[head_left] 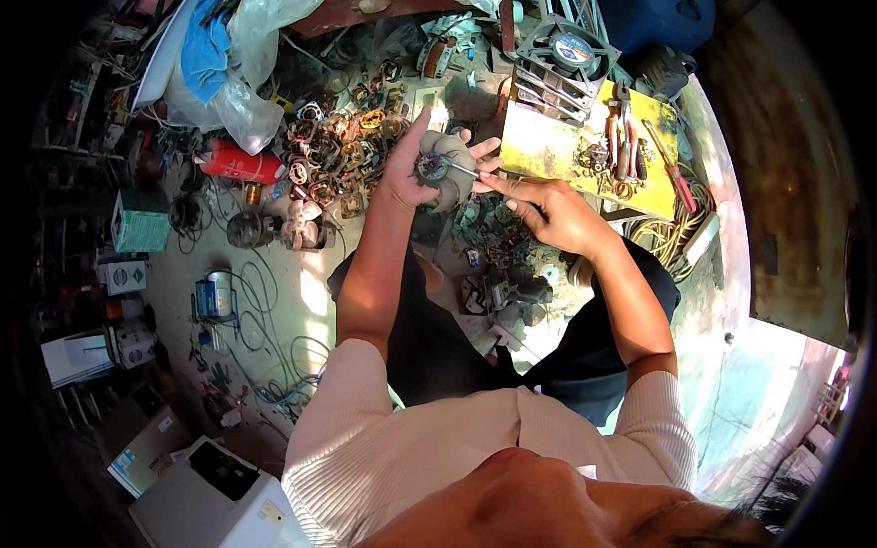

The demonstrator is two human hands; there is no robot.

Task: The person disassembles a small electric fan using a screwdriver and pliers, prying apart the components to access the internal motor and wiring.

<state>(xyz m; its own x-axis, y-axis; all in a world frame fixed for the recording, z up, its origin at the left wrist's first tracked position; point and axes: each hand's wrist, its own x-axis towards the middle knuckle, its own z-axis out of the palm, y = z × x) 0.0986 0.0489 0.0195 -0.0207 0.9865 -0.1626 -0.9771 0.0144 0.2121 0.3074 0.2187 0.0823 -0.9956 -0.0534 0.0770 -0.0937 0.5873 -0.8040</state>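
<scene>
My left hand [411, 169] cups a round grey finned part [450, 148], which looks like a small fan wheel, with a darker hub facing up. Its thumb and fingers lie around the rim. A thin metal rod [464, 170] runs from the hub toward my right hand [559, 216], whose fingers pinch its outer end. Whether the rod is fixed to the hub or is a separate tool, I cannot tell. Both hands are held above the floor, in front of my knees. Beyond my left hand lies a heap of copper-wound motor coils [343, 146].
A yellow board [539, 137] on the right carries pliers [625, 128], a red-handled screwdriver [681, 187] and small metal parts. A square fan [566, 68] stands at its far end. Coiled cable [671, 239] lies nearby. Left are a red cylinder [239, 163], a green box [142, 221] and loose wires.
</scene>
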